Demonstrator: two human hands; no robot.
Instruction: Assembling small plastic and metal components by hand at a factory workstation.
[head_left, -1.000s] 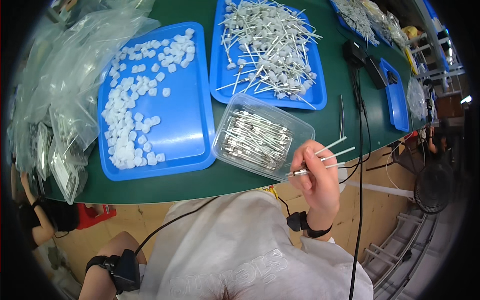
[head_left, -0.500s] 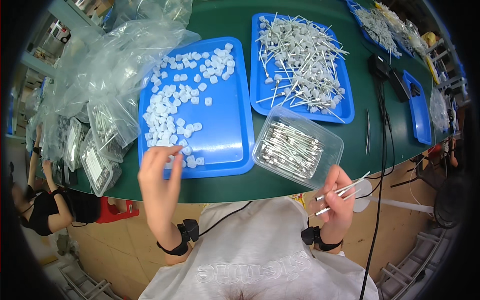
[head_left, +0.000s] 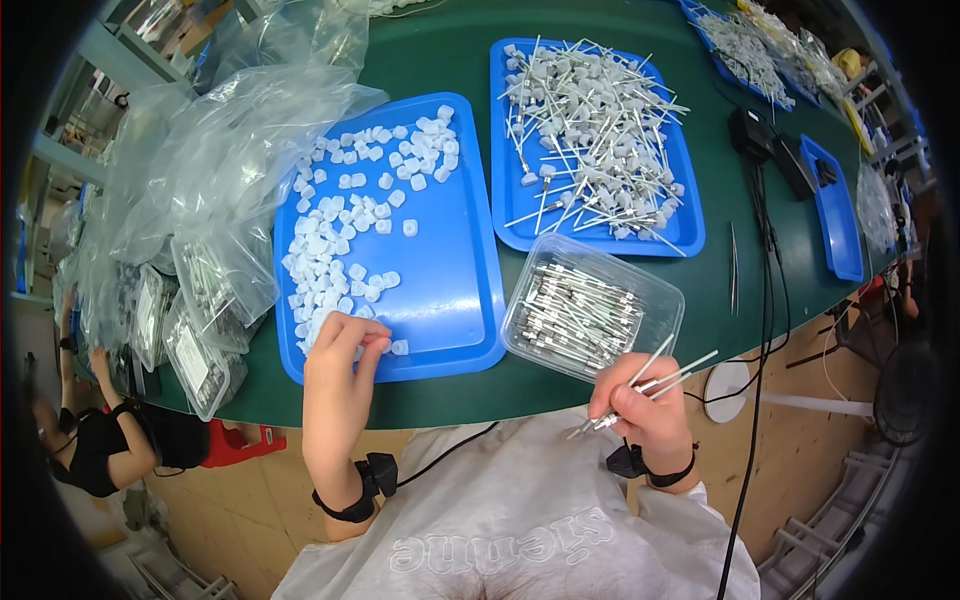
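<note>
My left hand (head_left: 342, 370) is over the near edge of a blue tray (head_left: 440, 300) strewn with small white translucent caps (head_left: 325, 235). Its thumb and forefinger are pinched together; whatever lies between them is hidden. A few thin pale rods with metal ends (head_left: 655, 384) stick out of my right hand (head_left: 650, 408), which is closed round them at the near right corner of a clear plastic box (head_left: 660, 295). Inside that box lie many similar rods (head_left: 580, 310). Behind it, a second blue tray (head_left: 513, 215) bears a heap of rods with white caps on their ends (head_left: 600, 140).
Clear plastic bags (head_left: 240, 130) and boxes of rods (head_left: 200, 365) crowd the left side. Tweezers (head_left: 734, 270), black cables (head_left: 765, 220) and a narrow blue tray (head_left: 835, 225) lie to the right. Another person's arm (head_left: 125, 430) shows at far left.
My left thumb and forefinger have come together, and the hand has shifted slightly right. My right hand has moved left toward the clear box, its rods now pointing more upward.
</note>
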